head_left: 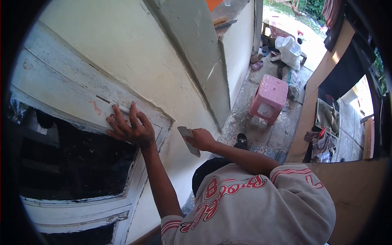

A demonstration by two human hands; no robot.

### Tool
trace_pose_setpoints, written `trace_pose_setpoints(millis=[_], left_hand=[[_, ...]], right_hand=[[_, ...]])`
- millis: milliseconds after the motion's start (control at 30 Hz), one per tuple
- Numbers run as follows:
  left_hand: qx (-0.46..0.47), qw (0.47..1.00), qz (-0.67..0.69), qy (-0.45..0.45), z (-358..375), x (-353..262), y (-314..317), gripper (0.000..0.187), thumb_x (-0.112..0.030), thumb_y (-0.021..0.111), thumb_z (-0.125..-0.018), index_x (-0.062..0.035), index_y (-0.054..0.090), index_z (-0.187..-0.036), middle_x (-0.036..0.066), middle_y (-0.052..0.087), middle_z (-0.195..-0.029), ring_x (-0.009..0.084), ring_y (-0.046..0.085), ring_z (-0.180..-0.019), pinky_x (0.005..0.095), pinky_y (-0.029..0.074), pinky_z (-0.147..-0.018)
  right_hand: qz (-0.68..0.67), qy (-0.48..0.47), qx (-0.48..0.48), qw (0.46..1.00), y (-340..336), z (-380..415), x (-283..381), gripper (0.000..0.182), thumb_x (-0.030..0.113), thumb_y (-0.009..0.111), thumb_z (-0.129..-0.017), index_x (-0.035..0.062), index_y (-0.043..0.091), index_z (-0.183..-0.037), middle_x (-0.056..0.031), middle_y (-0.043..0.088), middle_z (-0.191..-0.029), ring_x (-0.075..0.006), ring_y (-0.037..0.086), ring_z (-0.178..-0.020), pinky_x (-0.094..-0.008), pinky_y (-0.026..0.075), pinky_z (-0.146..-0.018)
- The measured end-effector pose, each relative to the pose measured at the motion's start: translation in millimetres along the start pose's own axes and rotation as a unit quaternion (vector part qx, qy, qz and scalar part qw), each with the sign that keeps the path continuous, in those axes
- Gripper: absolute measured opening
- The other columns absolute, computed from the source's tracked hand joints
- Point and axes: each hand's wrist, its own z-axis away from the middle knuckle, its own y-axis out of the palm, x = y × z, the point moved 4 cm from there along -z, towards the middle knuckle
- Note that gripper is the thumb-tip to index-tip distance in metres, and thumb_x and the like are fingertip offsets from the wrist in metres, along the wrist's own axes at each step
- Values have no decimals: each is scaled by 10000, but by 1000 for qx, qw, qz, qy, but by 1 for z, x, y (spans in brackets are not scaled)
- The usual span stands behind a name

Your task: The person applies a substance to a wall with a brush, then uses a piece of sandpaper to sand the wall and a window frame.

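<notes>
My left hand (132,128) rests on the upper corner of a white painted window frame (77,87), its fingers spread against the wood. Near its fingertips the paint shows a dark slit and reddish-brown patches. My right hand (202,140) grips a flat grey putty scraper (188,139) with a wide blade. The scraper is held in the air in front of the cream wall (179,163), to the right of the frame corner, and seems apart from the frame. Below my left hand are dark glass panes (90,159) with rough, paint-smeared edges.
A pink plastic stool (267,98) stands on the tiled floor ahead to the right. Beyond it lie a white sack (289,51) and shoes (257,65). A grey pillar (200,61) juts from the wall. On the right, a wood-framed mirror-like panel (300,134) leans close by.
</notes>
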Motion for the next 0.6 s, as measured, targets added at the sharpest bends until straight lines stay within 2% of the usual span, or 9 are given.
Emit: trace_pose_setpoints(millis=[33, 100, 233, 600], left_hand=[[10, 1000, 0, 1, 1, 0, 1, 208, -224, 625, -973, -270, 712, -1156, 112, 498, -1517, 426, 365, -1443, 678, 182, -1146], [8, 1000, -3, 0, 1, 1, 2, 201, -246, 613, -984, -280, 706, -1159, 123, 521, -1493, 400, 350, -1451, 610, 102, -1196], [10, 1000, -8, -1, 3, 2, 5, 206, -301, 574, -1006, -280, 711, -1158, 121, 507, -1505, 399, 333, -1459, 613, 103, -1194], [8, 1000, -20, 2, 5, 1, 8, 200, -317, 572, -1001, -272, 727, -1119, 139, 486, -1516, 403, 307, -1471, 629, 99, -1188]], right_hand=[[-3, 6, 7, 1000, 3, 0, -3, 372, 433, 590, -953, 78, 700, -966, -181, 716, -812, -399, 696, -766, -498, 547, -714], [2, 9, 5, 1000, 2, 0, -2, 374, 435, 593, -954, 77, 701, -952, -179, 712, -797, -399, 694, -756, -499, 544, -706], [-24, 5, -2, 1000, 4, -1, 3, 368, 427, 588, -964, 78, 701, -928, -178, 707, -784, -397, 691, -751, -492, 540, -701], [-65, -11, -14, 998, 7, -6, 18, 367, 392, 583, -971, 43, 685, -922, -198, 703, -827, -405, 683, -781, -494, 532, -724]])
